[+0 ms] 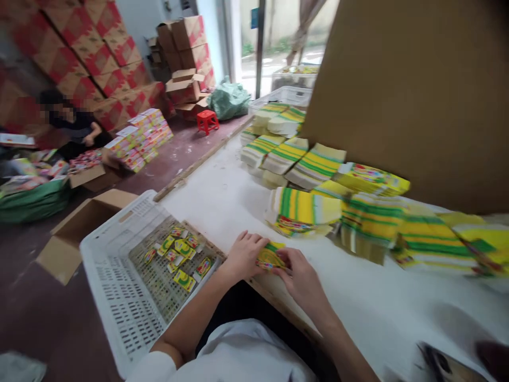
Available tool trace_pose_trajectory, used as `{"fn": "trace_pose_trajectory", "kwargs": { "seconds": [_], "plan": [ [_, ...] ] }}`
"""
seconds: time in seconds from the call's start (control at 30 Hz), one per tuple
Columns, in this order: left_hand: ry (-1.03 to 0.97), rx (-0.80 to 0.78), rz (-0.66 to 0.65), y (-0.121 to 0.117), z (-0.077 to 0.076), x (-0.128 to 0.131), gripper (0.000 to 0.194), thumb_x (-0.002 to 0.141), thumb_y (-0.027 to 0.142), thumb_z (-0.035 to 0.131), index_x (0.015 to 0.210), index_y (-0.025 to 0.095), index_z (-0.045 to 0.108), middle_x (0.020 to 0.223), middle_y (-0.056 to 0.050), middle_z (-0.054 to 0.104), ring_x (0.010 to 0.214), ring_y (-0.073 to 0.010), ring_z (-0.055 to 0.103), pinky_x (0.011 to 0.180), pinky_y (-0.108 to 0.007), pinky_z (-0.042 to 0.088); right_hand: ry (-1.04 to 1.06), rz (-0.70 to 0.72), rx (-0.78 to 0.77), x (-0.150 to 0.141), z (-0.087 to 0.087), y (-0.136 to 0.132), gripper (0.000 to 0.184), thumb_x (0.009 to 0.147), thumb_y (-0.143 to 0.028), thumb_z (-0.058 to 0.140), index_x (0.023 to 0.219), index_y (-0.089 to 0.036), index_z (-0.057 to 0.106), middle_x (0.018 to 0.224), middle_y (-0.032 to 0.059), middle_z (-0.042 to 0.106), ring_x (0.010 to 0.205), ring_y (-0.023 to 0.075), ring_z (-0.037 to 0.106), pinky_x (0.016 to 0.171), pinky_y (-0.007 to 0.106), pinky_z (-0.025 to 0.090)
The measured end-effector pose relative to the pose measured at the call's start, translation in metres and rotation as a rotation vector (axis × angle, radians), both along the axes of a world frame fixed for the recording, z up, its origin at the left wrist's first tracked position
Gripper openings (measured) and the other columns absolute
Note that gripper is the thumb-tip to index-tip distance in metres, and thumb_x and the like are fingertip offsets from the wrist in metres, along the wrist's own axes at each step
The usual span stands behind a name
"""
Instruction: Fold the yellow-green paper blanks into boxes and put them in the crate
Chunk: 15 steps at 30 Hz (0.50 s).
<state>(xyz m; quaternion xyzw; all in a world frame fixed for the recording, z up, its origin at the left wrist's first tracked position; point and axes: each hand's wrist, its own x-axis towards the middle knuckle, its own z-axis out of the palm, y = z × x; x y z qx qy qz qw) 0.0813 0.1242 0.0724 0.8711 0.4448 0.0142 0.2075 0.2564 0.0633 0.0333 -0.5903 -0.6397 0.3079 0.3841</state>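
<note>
Between my two hands is a small yellow and green printed carton (pixel 271 255), just above the near edge of the white table (pixel 214 199). My left hand (pixel 245 255) grips its left end, fingers bent over the top. The right end is pinched by my right hand (pixel 298 270), thumb below and fingers above. Beyond my hands lie stacks of flat yellow, green and white printed cartons (pixel 304 209). On my left, a white plastic crate (pixel 119 286) holds several small yellow and green boxes (pixel 185 279).
A tall cardboard sheet (pixel 405 95) borders the table's far right. A phone (pixel 445 366) lies at the lower right. An open cardboard box (pixel 79 228) stands beyond the crate. Across the floor, a person (pixel 75 124) sits near stacked boxes and a red stool (pixel 207 122).
</note>
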Motion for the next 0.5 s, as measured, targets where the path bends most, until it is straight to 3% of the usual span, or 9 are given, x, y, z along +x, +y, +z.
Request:
{"fn": "trace_pose_trajectory", "kwargs": {
  "seconds": [0.13,0.2,0.27,0.33,0.4,0.47,0.5],
  "plan": [
    [-0.309,0.082,0.116,-0.017,-0.004,-0.009,0.11,0.062,0.05,0.091,0.152,0.023,0.034,0.158,-0.02,0.039,0.151,-0.0356,0.033,0.127,-0.061,0.011,0.238,-0.024,-0.148,0.017,-0.001,0.002,0.038,0.075,-0.041,0.073,0.106,-0.022,0.063,0.085,0.005,0.07,0.077,0.0265,0.07,0.075,0.045,0.062],
    [-0.637,0.161,0.283,-0.027,-0.003,-0.01,0.121,0.06,0.06,0.09,0.155,0.019,0.027,0.161,-0.023,0.033,0.154,-0.0372,0.025,0.127,-0.061,0.007,0.363,-0.118,-0.105,0.023,0.01,0.005,0.047,0.066,-0.05,0.081,0.102,-0.024,0.064,0.078,0.0019,0.068,0.07,0.0242,0.068,0.067,0.04,0.062],
    [-1.033,0.153,0.44,-0.036,0.0,-0.006,0.126,0.057,0.069,0.087,0.155,0.019,0.027,0.159,-0.024,0.036,0.152,-0.0372,0.029,0.127,-0.058,0.014,0.456,-0.206,-0.064,0.022,0.024,0.005,0.05,0.064,-0.051,0.084,0.103,-0.026,0.065,0.084,0.0025,0.069,0.072,0.023,0.069,0.065,0.036,0.061],
    [-1.409,-0.035,0.51,-0.041,0.005,0.003,0.124,0.054,0.071,0.088,0.152,0.02,0.032,0.155,-0.022,0.043,0.146,-0.0363,0.039,0.122,-0.053,0.028,0.472,-0.204,-0.03,0.011,0.036,0.003,0.05,0.065,-0.051,0.085,0.104,-0.026,0.065,0.083,0.0025,0.069,0.073,0.0225,0.069,0.064,0.035,0.061],
    [-1.695,-0.366,0.498,-0.043,0.012,0.014,0.107,0.059,0.073,0.084,0.144,0.02,0.045,0.141,-0.019,0.058,0.132,-0.0346,0.054,0.112,-0.049,0.041,0.453,-0.12,0.002,-0.006,0.042,-0.002,0.049,0.066,-0.052,0.085,0.102,-0.025,0.065,0.076,0.0009,0.067,0.066,0.021,0.067,0.06,0.034,0.06],
    [-1.876,-0.64,0.508,-0.043,0.018,0.024,0.082,0.067,0.074,0.075,0.124,0.016,0.06,0.112,-0.015,0.071,0.108,-0.0311,0.067,0.098,-0.046,0.049,0.421,-0.063,0.029,-0.022,0.041,-0.007,0.047,0.07,-0.05,0.083,0.103,-0.024,0.062,0.074,0.0002,0.066,0.062,0.0193,0.066,0.057,0.032,0.059],
    [-1.951,-0.699,0.536,-0.042,0.022,0.027,0.072,0.069,0.074,0.071,0.111,0.015,0.064,0.096,-0.012,0.071,0.095,-0.0284,0.069,0.092,-0.044,0.05,0.409,-0.035,0.043,-0.027,0.04,-0.01,0.046,0.073,-0.048,0.082,0.107,-0.024,0.061,0.075,0.0001,0.067,0.062,0.0184,0.066,0.056,0.03,0.059]
  ]
}}
